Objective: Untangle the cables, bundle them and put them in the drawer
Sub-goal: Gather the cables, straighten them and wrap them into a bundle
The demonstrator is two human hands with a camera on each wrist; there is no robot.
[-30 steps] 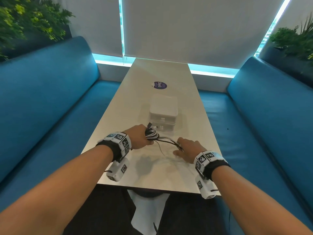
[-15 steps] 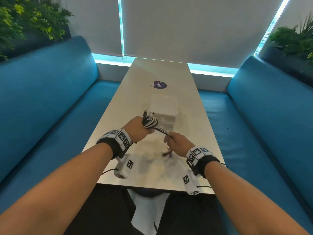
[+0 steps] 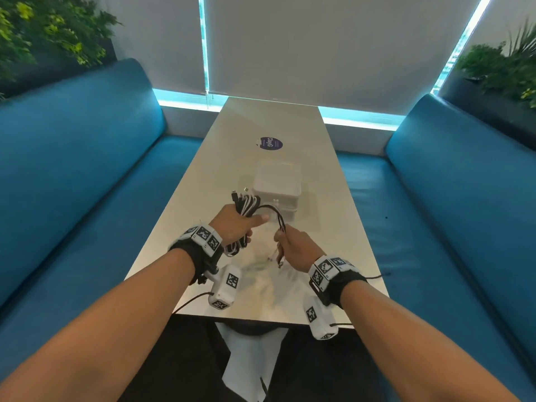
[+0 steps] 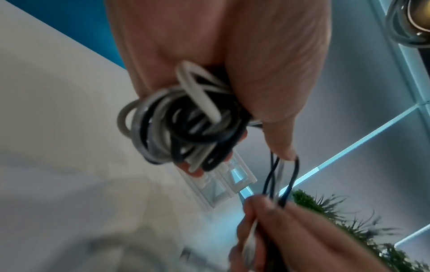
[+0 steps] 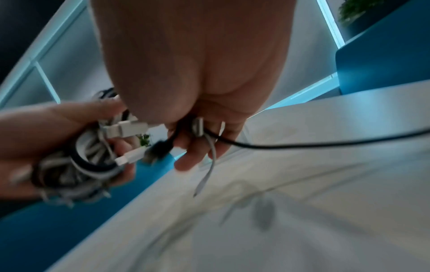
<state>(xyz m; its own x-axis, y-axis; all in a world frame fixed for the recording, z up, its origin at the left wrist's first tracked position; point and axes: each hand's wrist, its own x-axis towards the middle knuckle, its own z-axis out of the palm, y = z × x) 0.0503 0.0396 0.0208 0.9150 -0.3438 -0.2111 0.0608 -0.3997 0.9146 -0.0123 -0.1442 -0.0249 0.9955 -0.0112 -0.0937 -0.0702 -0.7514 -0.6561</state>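
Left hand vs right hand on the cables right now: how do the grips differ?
The left hand grips a thick coiled bundle of black and white cables in its fist; the right hand grips only the loose strands running from that coil. The left hand is held higher, nearer the white plastic drawer box; the right hand sits lower, with connector ends dangling below it. Both are above the white table.

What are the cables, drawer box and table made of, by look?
Cables: smooth rubbery plastic jackets, black and white, bending in tight loops.
Drawer box: likely matte white plastic, with moulded rounded corners.
Table: pale smooth top, faint sheen; probably laminate, but unclear.
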